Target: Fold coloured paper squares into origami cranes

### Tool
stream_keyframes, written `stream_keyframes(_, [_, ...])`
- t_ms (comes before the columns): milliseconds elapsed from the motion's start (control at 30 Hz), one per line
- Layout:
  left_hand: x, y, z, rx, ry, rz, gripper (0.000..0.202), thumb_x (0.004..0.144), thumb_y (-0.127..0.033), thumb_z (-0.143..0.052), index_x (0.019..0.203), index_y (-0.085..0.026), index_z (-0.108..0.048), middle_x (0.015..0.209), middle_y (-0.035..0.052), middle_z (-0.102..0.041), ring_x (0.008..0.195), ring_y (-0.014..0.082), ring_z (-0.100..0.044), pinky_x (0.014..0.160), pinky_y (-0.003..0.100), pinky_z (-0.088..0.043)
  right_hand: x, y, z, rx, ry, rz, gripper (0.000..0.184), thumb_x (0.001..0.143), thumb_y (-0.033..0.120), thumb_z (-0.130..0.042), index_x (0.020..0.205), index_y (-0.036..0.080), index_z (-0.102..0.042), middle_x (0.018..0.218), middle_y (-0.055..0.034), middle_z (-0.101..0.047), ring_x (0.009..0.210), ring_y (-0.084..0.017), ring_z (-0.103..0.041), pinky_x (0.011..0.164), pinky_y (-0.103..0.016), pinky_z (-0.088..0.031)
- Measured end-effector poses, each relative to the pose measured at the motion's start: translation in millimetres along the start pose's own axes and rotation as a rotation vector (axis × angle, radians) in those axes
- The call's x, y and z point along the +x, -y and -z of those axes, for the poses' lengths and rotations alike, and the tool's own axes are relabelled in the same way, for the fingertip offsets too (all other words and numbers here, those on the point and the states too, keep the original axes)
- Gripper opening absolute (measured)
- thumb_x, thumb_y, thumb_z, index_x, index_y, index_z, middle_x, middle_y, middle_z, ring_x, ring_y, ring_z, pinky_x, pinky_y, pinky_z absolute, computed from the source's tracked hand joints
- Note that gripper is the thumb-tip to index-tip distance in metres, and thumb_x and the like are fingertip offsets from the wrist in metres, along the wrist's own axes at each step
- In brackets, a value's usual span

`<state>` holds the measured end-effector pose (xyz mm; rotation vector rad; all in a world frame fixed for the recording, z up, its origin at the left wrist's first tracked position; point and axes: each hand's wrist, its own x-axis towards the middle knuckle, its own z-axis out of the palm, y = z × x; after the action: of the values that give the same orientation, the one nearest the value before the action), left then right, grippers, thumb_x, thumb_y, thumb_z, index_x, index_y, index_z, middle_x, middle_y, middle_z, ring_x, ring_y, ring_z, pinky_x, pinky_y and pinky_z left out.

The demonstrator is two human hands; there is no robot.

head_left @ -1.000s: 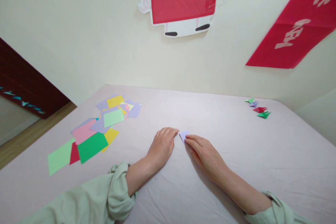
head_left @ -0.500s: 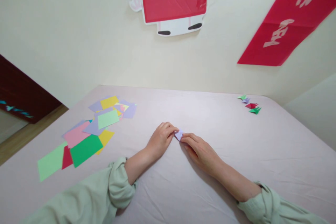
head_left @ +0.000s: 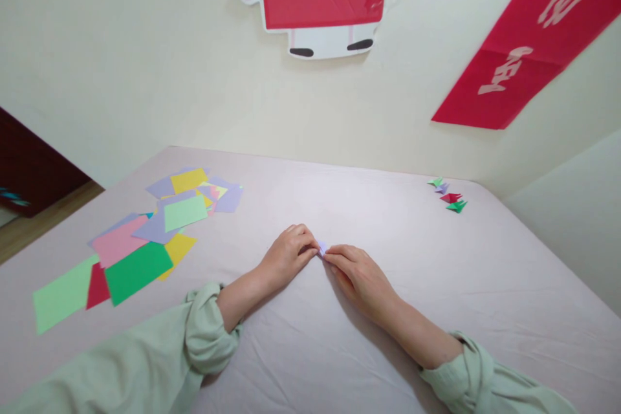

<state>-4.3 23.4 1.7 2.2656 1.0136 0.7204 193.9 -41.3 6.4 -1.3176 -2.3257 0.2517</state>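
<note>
Left hand, a little apart from the small lilac paper one second back, is now on it; fingertips of both hands have drawn close together, and less of the paper shows between them. Whole scene also sits further left, so the head camera has turned a bit. Head view, only one: small lilac paper is mid-surface, low on the pale cloth, between the two hands. Left grip closed, thumb and finger pinching its left edge; right hand grip also closed on it, at the near right side, thumb partly hidden. Paper looks folded small, but exact folds too tiny to read. Progress, judged from layout: four folded pieces done, far right in a slanting row, light green, lilac, red and green; the lilac one in hand seems partway, lacking their pointed shape as far as visible. Left over: flat loose sheets overlapping on the left, incl. a pink sheet, a green sheet and a yellow sheet, all untouched by either hand.
</note>
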Motion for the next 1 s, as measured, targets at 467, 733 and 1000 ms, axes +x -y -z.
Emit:
stream_keyframes(467, [5,-5,-10.8,0.118,-0.060,0.096,0.008,0.085,-0.018,-0.060,0.077,-0.019,-0.059,0.087,0.0025,-0.059,0.088,0.0194,-0.053,0.081,0.034,-0.041,-3,-1,2,-0.011,-0.013,0.032,0.026,0.093,0.011,-0.049,0.112,0.019,-0.064,0.108,-0.0084,-0.071,0.100,-0.020,-0.064,0.088,-0.038,-0.051])
stream_keyframes(733, [7,-4,-14.0,0.156,-0.076,0.108,0.007,0.085,-0.020,-0.061,0.079,-0.019,-0.058,0.089,0.0024,-0.058,0.088,0.0193,-0.052,0.081,0.033,-0.041,-1,2,3,-0.038,0.022,0.031,0.032,0.092,0.008,-0.049,0.120,0.018,-0.061,0.110,-0.0090,-0.069,0.101,-0.021,-0.063,0.088,-0.038,-0.051])
stream_keyframes(1000, [9,-3,-15.2,0.188,-0.069,0.123,0.007,0.087,-0.021,-0.061,0.080,-0.019,-0.058,0.090,0.0026,-0.058,0.090,0.0197,-0.052,0.081,0.033,-0.040,0,5,3,-0.053,0.023,0.030,0.029,0.090,0.007,-0.050,0.111,0.018,-0.066,0.107,-0.0093,-0.069,0.099,-0.021,-0.063,0.086,-0.038,-0.052])
